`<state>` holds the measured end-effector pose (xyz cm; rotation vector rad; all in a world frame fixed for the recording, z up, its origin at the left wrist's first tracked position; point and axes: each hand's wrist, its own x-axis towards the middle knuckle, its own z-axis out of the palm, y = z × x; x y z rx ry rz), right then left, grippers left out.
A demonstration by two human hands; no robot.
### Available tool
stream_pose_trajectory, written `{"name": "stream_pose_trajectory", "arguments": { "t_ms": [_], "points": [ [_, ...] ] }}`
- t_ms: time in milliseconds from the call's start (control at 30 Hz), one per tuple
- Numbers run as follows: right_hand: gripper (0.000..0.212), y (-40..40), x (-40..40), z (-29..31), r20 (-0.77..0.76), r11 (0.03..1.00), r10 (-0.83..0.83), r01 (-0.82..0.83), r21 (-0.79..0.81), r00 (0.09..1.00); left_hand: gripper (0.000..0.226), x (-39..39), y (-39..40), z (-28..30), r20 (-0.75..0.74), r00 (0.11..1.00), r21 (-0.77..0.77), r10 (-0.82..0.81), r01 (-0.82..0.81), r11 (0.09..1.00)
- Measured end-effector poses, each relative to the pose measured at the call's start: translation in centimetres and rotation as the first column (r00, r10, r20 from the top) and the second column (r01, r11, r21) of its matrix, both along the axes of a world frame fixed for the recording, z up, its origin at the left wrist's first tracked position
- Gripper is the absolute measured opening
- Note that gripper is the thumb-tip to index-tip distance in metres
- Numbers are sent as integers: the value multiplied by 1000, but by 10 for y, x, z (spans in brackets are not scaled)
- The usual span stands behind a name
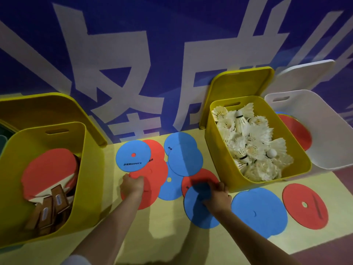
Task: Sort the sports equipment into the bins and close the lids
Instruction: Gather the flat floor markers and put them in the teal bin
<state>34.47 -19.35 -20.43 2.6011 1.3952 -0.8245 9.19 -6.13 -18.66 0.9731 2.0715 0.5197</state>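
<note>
Head view. Flat discs, red and blue, lie overlapping on the yellow floor point(162, 236) between the bins.

Left hand point(132, 185): fingers curled onto the edge of a red disc point(150, 176), gripping it.

Right hand point(216, 195): fingers curled, pinching the top edge of a blue disc point(198, 211) that overlaps another red disc.

Left yellow bin point(91, 169): open, holds paddles point(47, 173); its lid point(47, 106) stands behind it.

Right yellow bin point(219, 155): open, filled with shuttlecocks point(248, 142); its lid point(240, 87) leans on the wall.

White bin point(328, 134): open, holds discs. Two more discs lie in front of the right bins.
</note>
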Motion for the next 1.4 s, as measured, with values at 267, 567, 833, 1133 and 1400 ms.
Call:
{"name": "stream_pose_trajectory", "arguments": {
  "t_ms": [267,567,833,1133,1400],
  "points": [
    [86,1,-1,0,30,1000,-30,30,9,999,31,6,22,-2,275,955,-31,115,-111,993],
    [47,1,6,20,-131,1000,-23,22,-9,991,37,-21,-14,-3,238,968,41,-81,74,996],
    [50,4,-22,58,-403,941,57,86,326,914,45,-65,-26,26,252,949,189,-188,143,972],
    [43,40,-105,136,-669,635,22,507,583,743,44,-105,-23,141,359,863,506,-355,139,851],
    [35,57,-208,189,-755,486,74,637,598,652,43,-205,-15,196,435,829,621,-352,7,783]
  ]
}}
